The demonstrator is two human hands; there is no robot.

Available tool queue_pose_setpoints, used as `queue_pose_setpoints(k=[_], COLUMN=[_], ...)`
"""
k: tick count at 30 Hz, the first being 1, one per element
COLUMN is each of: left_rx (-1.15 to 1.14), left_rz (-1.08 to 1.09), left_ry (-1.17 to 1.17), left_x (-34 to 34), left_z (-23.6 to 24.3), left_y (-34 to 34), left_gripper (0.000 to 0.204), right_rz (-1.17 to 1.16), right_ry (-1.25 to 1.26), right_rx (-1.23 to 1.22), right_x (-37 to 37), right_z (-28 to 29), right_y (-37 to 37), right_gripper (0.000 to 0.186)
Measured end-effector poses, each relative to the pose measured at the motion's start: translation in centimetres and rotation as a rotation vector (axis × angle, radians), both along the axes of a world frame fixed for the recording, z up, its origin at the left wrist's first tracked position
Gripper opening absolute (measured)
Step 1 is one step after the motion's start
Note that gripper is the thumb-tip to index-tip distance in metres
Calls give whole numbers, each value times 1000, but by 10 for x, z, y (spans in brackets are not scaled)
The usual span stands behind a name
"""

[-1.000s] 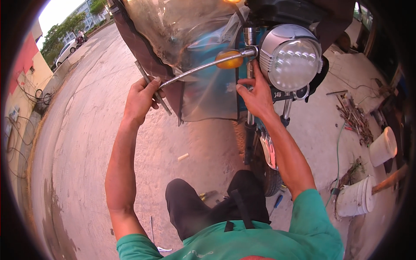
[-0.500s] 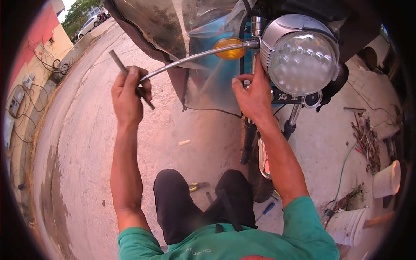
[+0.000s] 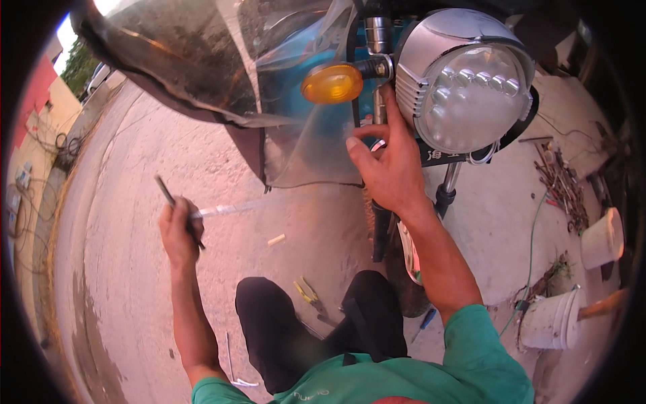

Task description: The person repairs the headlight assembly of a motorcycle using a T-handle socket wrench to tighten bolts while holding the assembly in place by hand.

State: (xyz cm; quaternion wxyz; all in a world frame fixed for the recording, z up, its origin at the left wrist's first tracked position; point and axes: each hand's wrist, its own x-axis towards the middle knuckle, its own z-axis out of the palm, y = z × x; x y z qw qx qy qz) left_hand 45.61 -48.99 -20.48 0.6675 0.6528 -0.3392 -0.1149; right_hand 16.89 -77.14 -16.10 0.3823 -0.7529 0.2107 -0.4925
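Note:
My left hand point(image 3: 180, 231) is closed around the dark crossbar of a T-handle socket wrench point(image 3: 229, 209), out to the left above the concrete. The wrench's silver shaft points right, blurred by motion, and its tip is apart from the vehicle. My right hand point(image 3: 393, 165) reaches up beside the round headlight point(image 3: 474, 101) in its silver housing. Its index finger is stretched up against the mount under the bolt point(image 3: 381, 69) of the amber turn signal point(image 3: 332, 83). The thumb stands apart, and nothing shows held there; the other fingers are partly hidden.
A clear plastic rain cover point(image 3: 309, 151) hangs left of the headlight. Pliers point(image 3: 306, 291) and a bent metal rod point(image 3: 232, 367) lie on the ground near my knees. A blue-handled tool point(image 3: 428, 318), white buckets point(image 3: 552, 320) and a heap of metal tools point(image 3: 562, 182) are at right.
The wrench has come off the turn signal bolt; my left hand has moved down and left with it. My right hand's index finger stays at the mount. The view has shifted slightly.

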Motion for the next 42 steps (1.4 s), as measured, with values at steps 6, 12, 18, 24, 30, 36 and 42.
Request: queue_pose_setpoints(k=[6, 12, 18, 24, 30, 36, 42], left_rx=[646, -157, -605, -195, -248, -180, -194], left_rz=[-626, -786, -659, -736, -769, -871, -880], left_ry=[-584, -1037, -1167, -1219, -1249, -1109, -972], left_x=[9, -49, -81, -81, -94, -99, -90], left_z=[-102, 48, 154, 163, 179, 180, 171], left_y=[-78, -159, -259, -275, -287, -288, -297], left_gripper=[25, 36, 43, 51, 40, 32, 33], right_rz=[-33, -158, -163, -473, -1051, -1037, -1050], right_ry=[10, 4, -39, 225, 257, 194, 118], right_rx=[119, 84, 173, -367, -872, -905, -992], right_x=[5, 3, 9, 8, -33, -33, -30], right_z=[11, 0, 10, 19, 53, 52, 46], right_y=[11, 11, 21, 60, 48, 4, -28], right_gripper=[93, 90, 85, 53, 89, 112, 106])
